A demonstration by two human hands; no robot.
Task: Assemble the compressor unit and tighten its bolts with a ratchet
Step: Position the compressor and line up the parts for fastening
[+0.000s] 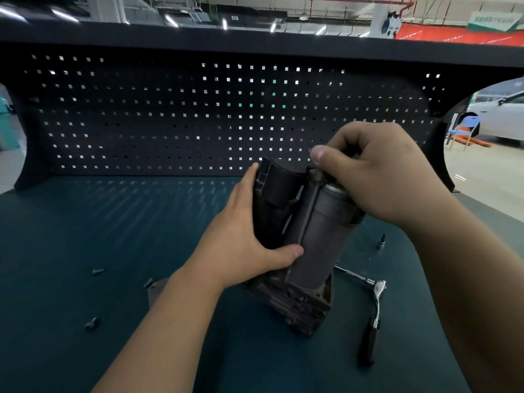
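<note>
Compressor (314, 236) stands tilted on worktop (85, 236). Left hand (243, 239) wraps its black side, thumb across the front; right hand (377, 177) curls over the top, pinching the bolt (307, 211) head. Ratchet (374, 307) lies just right, untouched.

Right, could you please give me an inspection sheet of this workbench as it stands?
Surface: teal matte bench top.
Job's things: dark grey metal-and-plastic compressor unit stands tilted on the bench; chrome ratchet with black handle lies to its right, untouched.
Clutter: three small loose steel bolts at left; small silver socket bit at right.
Grippers: left hand grips the compressor's black side; right hand pinches the top of the long thin bolt.
Cables: nothing seen.
Surroundings: black perforated back panel; white car beyond.
</note>
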